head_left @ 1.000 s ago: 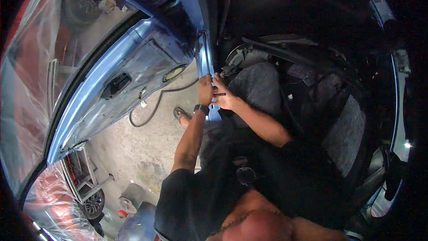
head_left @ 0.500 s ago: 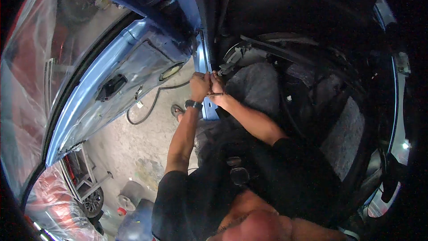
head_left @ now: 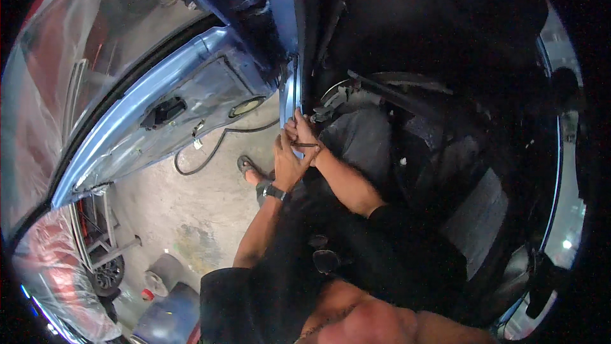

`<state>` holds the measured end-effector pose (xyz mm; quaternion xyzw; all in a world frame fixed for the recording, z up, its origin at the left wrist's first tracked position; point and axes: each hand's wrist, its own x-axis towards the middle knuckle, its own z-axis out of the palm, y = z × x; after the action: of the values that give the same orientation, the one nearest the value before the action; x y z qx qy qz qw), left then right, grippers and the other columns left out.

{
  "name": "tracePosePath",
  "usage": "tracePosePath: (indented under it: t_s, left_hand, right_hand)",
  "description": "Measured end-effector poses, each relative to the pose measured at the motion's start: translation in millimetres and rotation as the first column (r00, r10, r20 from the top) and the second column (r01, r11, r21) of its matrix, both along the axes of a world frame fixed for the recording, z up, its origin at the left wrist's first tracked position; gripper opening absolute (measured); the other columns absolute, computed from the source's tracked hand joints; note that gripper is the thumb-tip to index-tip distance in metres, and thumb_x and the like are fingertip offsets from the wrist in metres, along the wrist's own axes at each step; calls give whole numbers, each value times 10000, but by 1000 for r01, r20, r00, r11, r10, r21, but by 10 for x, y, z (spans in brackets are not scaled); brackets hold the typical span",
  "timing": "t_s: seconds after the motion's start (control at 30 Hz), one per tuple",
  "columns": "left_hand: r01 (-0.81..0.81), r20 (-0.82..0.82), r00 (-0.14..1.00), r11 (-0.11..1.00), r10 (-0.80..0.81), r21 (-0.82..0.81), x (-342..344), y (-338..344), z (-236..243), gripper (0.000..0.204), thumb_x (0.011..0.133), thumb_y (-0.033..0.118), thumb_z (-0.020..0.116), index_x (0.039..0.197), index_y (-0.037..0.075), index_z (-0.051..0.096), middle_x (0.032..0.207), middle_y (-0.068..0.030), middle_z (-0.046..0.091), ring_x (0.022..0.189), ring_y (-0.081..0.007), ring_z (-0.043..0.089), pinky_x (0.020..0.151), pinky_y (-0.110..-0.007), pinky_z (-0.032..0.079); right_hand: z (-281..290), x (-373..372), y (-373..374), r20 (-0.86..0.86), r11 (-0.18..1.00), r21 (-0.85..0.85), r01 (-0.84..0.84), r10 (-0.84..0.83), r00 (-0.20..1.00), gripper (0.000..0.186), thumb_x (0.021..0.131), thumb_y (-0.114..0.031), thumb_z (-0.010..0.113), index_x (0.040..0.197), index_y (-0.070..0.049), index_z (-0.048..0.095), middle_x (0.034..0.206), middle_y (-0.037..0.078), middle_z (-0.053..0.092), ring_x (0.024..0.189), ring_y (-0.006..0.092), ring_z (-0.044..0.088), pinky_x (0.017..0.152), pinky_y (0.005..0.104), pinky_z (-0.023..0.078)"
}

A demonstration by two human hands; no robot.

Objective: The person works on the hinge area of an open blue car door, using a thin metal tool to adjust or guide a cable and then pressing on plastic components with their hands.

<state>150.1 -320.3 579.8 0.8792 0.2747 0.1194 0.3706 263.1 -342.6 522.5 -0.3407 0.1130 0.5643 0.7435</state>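
Both my hands meet at the lower edge of a blue car's door opening. My right hand (head_left: 301,131) is closed around a thin dark tool (head_left: 304,145) pressed against the blue door pillar (head_left: 287,92). My left hand (head_left: 287,164), with a black wristwatch (head_left: 273,191) on its wrist, cups the right one from below and touches the tool. What the tool's tip meets is hidden behind my fingers.
The open blue door (head_left: 159,121) hangs at the left, stripped of trim, with a loose black cable (head_left: 210,153) dangling from it. A grey car seat (head_left: 363,140) lies at the right. My sandalled foot (head_left: 248,169) rests on the concrete floor (head_left: 191,210). A wheel (head_left: 105,274) and small containers sit lower left.
Both hands stayed on the pillar's lower edge. The view shifted slightly; the left hand now cups the right one more closely.
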Motion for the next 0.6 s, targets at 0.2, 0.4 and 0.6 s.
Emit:
tracePosePath:
  t_s: [0.2,0.4,0.6]
  left_hand:
    - [-141,22,990,988,143,-56,10,-78,-39,1181,598,540,811,1298,-218,236,1128,-392,493,1019,-475,553,863,-452,476]
    - [-125,-35,992,989,123,-77,6,-85,-179,1153,593,550,804,1245,-253,295,1116,-400,503,1044,-471,544,890,-440,465]
    - [-49,-78,996,999,47,-22,-37,-58,-191,1079,689,560,724,1265,-237,281,1127,-392,500,1042,-492,524,885,-447,465]
  right_hand:
    - [-309,26,-29,-137,996,0,90,-89,987,563,916,-601,413,585,-156,317,498,-20,268,429,140,302,474,284,285]
    - [-309,18,-29,-104,999,38,-19,23,994,587,885,-643,434,578,-154,323,498,-29,252,439,124,276,496,277,277]
    - [-320,-44,46,-103,1000,1,1,-1,995,630,893,-681,329,628,-113,392,530,-16,268,468,142,284,529,283,293]
